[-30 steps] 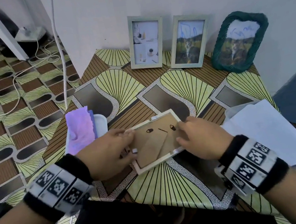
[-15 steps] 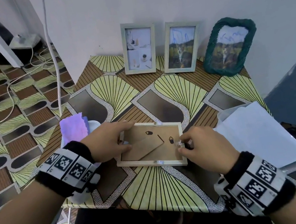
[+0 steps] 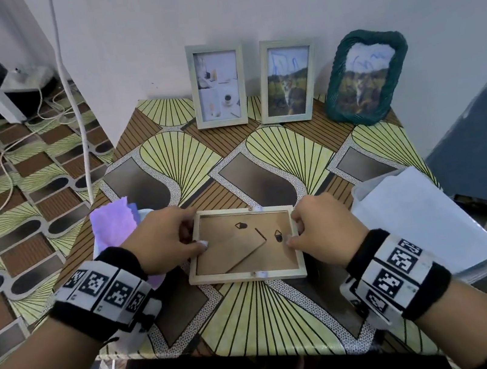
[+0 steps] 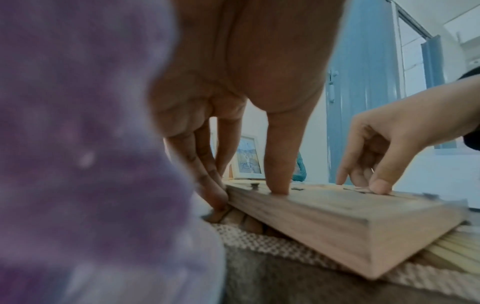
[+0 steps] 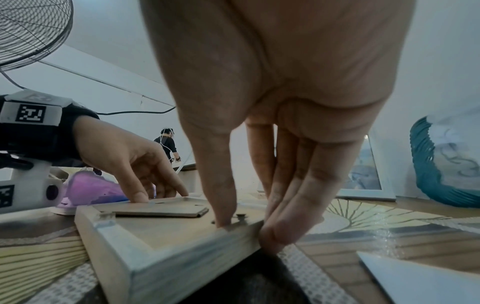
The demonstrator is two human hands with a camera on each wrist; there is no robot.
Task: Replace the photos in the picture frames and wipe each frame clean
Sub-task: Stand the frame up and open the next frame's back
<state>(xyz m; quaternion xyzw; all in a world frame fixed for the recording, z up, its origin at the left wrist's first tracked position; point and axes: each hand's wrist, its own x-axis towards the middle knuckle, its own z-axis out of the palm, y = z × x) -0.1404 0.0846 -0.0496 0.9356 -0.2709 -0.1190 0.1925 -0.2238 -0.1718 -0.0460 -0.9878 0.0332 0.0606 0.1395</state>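
Observation:
A light wooden picture frame (image 3: 251,274) lies face down near the table's front edge, its brown backing board and folded stand facing up. My left hand (image 3: 195,239) pinches its left edge: the thumb (image 4: 279,164) presses on top while the fingers (image 4: 207,181) hook down the outer side. My right hand (image 3: 294,233) pinches the right edge, with its thumb (image 5: 218,195) on the backing by a small turn clip and its fingers (image 5: 288,205) against the outer side. The frame (image 5: 168,246) rests flat on the patterned table (image 3: 273,323).
Two pale frames (image 3: 217,84) (image 3: 286,80) and a green woven frame (image 3: 367,77) stand against the wall. A purple cloth (image 3: 114,224) lies on a white dish by my left hand. White sheets (image 3: 417,220) lie at the right. A white cable (image 3: 67,84) hangs at the left.
The wooden frame has turned from tilted to square with the table's front edge. Both hands have shifted to its left and right edges.

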